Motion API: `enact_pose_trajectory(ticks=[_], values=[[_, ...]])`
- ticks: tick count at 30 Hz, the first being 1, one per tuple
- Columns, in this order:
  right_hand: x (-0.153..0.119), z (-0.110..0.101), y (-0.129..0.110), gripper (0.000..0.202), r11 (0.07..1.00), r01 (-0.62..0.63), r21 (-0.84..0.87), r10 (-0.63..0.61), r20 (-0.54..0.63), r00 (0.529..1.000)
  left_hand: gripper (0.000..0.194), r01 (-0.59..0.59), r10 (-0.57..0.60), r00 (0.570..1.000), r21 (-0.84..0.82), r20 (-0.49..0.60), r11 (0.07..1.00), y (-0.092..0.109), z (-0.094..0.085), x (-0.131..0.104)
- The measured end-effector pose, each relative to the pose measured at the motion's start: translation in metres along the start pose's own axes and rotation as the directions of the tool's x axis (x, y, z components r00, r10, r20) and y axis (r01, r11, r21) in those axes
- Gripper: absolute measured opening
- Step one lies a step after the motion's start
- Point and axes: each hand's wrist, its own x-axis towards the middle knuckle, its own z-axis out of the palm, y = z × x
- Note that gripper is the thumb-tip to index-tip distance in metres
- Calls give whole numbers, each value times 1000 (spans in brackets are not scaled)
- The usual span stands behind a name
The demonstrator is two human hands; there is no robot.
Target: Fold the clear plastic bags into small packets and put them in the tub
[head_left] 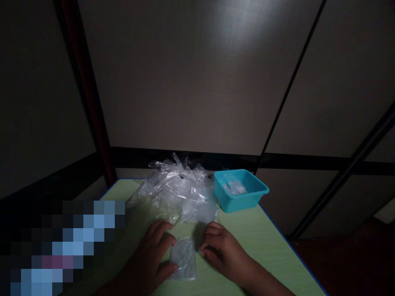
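Note:
A small flat clear plastic bag (184,259) lies on the green table between my hands. My left hand (156,255) is at its left side, fingers apart, with the thumb and a fingertip at the bag's left edge. Just right of the bag is my right hand (220,248), its fingers curled and the thumb close to the index finger; whether something small is between them is too dark to tell. Beyond both hands sits a heap of crumpled clear plastic bags (185,189).
A turquoise plastic basket (239,203) stands at the back right of the table (271,246), with small clear bags inside. Behind the table rise dark panels (191,90). A pixelated area covers the lower left.

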Motion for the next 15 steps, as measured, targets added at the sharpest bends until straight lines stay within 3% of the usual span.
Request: enact_pose_trajectory(ticks=[4, 8, 10, 15], values=[[2, 2, -2, 10, 999, -34, 6, 34, 26, 999, 37, 2, -2, 1000, 4, -7, 1000, -4, 3, -2], [1, 4, -7, 41, 993, -110, -46, 114, 104, 988, 44, 52, -52, 998, 11, -22, 999, -8, 5, -4], [2, 5, -9, 56, 989, -132, -69, 141, 150, 979, 49, 56, -57, 998, 21, 24, 998, -10, 7, -5], [5, 3, -14, 58, 986, -150, -69, 162, 214, 963, 49, 77, -80, 996, 57, 46, 995, -9, 8, -5]])
